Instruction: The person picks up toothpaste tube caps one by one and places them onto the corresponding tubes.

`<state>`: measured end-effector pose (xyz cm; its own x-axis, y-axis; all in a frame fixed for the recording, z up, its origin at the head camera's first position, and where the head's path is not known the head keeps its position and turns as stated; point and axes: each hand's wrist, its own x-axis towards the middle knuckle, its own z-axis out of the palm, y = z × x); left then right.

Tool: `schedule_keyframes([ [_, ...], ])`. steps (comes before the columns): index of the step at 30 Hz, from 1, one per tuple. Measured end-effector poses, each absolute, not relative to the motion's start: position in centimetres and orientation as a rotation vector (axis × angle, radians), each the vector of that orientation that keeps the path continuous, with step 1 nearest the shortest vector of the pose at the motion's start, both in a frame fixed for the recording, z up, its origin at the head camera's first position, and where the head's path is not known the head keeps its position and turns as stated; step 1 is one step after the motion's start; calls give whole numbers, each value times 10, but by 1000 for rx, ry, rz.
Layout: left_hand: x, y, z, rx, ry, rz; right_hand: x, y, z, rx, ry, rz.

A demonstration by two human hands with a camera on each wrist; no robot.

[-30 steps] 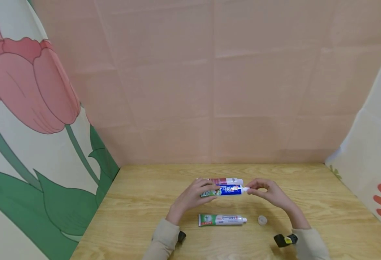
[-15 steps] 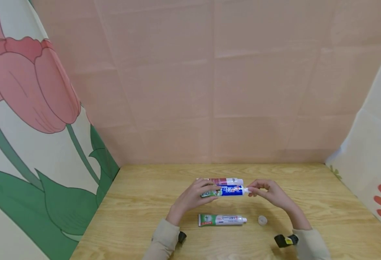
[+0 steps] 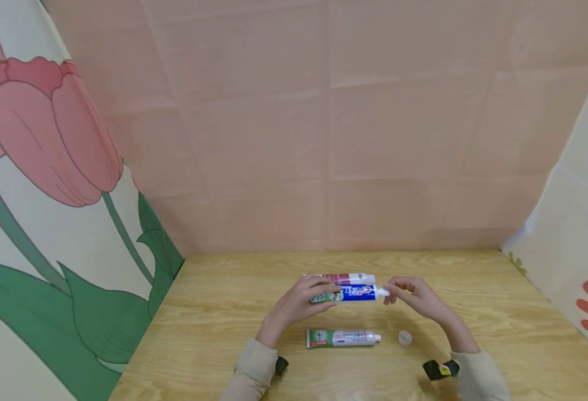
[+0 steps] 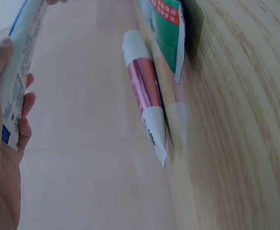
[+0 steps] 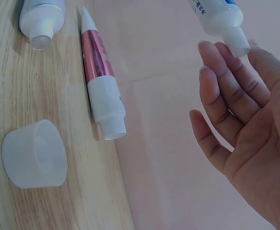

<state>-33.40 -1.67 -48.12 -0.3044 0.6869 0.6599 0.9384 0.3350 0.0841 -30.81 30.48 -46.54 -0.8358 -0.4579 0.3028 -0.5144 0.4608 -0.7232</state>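
Grips in the left hand [image 3: 297, 301], at twelve o'clock of the green-and-white tube [image 3: 343, 338], the blue tube [image 3: 358, 293], with the right hand [image 3: 418, 298] at its three-o'clock tip [image 3: 382, 292], impossible to tell whether pinching.

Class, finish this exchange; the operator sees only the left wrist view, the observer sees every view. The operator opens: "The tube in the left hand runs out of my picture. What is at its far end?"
Observer: The blue tube ends in a white tip, right by the fingertips of the right hand.
Operator: I see just one end of the green tube. Which way does it lie?
Observer: Its other end points toward the person's right.
Operator: Is anything beyond that end?
Observer: Yes, a white cup sits on the table, apart from the tube.
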Motion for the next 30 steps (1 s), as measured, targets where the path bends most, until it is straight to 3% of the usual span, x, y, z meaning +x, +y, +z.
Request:
schedule_keyframes([
  [30,-335,-22,-480,-1393,-2061,-717,-302,300,-459,931,-2501,1419],
])
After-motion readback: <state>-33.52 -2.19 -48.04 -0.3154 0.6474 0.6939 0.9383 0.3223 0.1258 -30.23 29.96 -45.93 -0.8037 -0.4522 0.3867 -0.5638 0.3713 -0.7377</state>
